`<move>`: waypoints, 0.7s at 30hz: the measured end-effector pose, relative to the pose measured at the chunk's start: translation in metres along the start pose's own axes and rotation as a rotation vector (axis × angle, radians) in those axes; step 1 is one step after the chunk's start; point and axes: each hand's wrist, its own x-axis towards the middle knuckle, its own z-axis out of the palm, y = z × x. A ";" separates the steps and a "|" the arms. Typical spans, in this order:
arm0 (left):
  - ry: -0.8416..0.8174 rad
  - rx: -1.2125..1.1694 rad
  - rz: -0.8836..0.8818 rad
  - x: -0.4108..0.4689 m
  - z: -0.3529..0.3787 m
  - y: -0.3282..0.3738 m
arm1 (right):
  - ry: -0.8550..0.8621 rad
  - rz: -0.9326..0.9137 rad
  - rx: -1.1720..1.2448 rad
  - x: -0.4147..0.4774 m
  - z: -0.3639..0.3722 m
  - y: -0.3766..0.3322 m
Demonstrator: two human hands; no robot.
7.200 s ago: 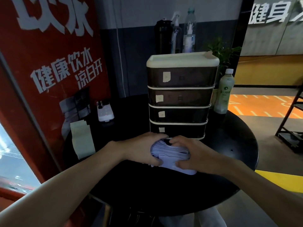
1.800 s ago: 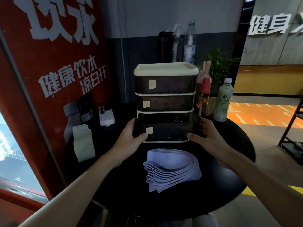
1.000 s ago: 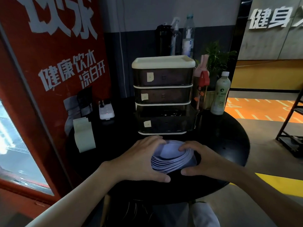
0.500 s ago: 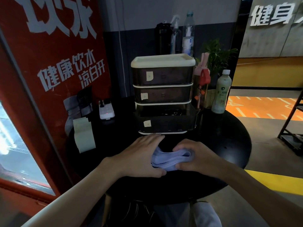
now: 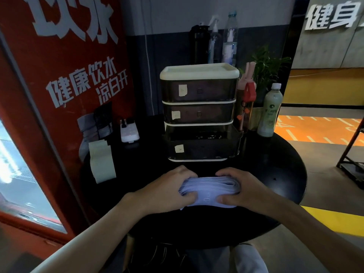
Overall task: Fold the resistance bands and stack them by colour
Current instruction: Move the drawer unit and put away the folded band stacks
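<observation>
Our left hand (image 5: 169, 191) and right hand (image 5: 243, 191) both clasp the folded lilac bands (image 5: 210, 189) on the table (image 5: 275, 174), just before the open drawer (image 5: 202, 147), and we should squeeze evenly so no layer slips when lifted.

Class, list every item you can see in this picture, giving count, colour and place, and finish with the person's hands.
resistance bands: one folded bundle, pale lilac, near side of table
table: one, black, round
drawer unit: one, dark brown with cream top, table centre, lowest visible drawer pulled out
paper pad: one, pale green, table's left
power strip: one, white, behind the pad
green bottle: one, white cap, right of drawers
flask, spray bottle, water bottle: one each, black, clear, clear, behind drawers
plant: one, green, back right
sign: one, red, white characters, left
left hand: grips bundle's left end
right hand: grips bundle's right end
</observation>
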 end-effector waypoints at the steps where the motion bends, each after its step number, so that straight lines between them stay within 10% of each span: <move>1: -0.010 0.006 0.003 0.001 -0.001 -0.001 | 0.000 0.004 -0.018 -0.001 0.000 0.000; 21: 0.143 -0.243 -0.010 -0.010 0.016 -0.023 | -0.095 0.029 -0.091 -0.002 -0.002 -0.002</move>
